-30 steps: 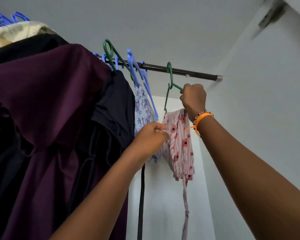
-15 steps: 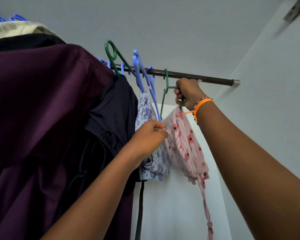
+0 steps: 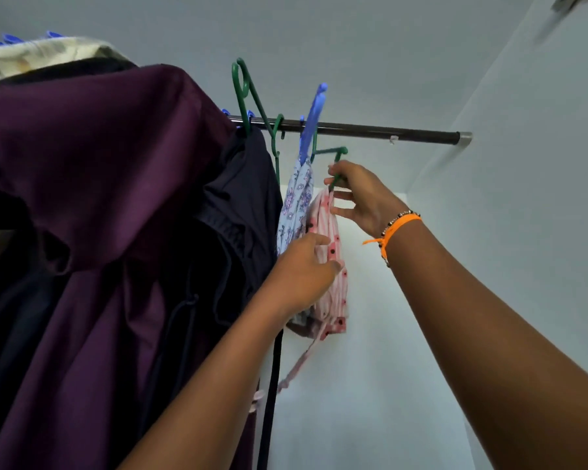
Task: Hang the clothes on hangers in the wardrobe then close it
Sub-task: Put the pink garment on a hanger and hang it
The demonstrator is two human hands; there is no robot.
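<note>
Up at far left, a cream patterned cloth (image 3: pixel 31 57) sits on top of the packed clothes, with blue hanger tips poking out above it. Next, the big purple garment (image 3: pixel 92 205) fills the left side, draped over darker clothes, and a dark navy garment (image 3: pixel 241 198) hangs just to its right. Above it, a green hanger (image 3: pixel 243 93) hooks over the dark wardrobe rail (image 3: pixel 370 130), which runs right to its bracket on the side wall. A blue hanger (image 3: pixel 311 127) carries a white floral garment (image 3: pixel 297 201). Now the action: the left hand (image 3: pixel 302 273) has its grip pinched on the pink striped garment (image 3: pixel 333 266) about midway down. That garment hangs from a second green hanger (image 3: pixel 330 152), hooked on the rail right beside the blue one. The right hand (image 3: pixel 360 198), orange wristband (image 3: pixel 396 228) on the wrist, pinches that hanger's shoulder at the top of the pink cloth, other fingers spread loose.
</note>
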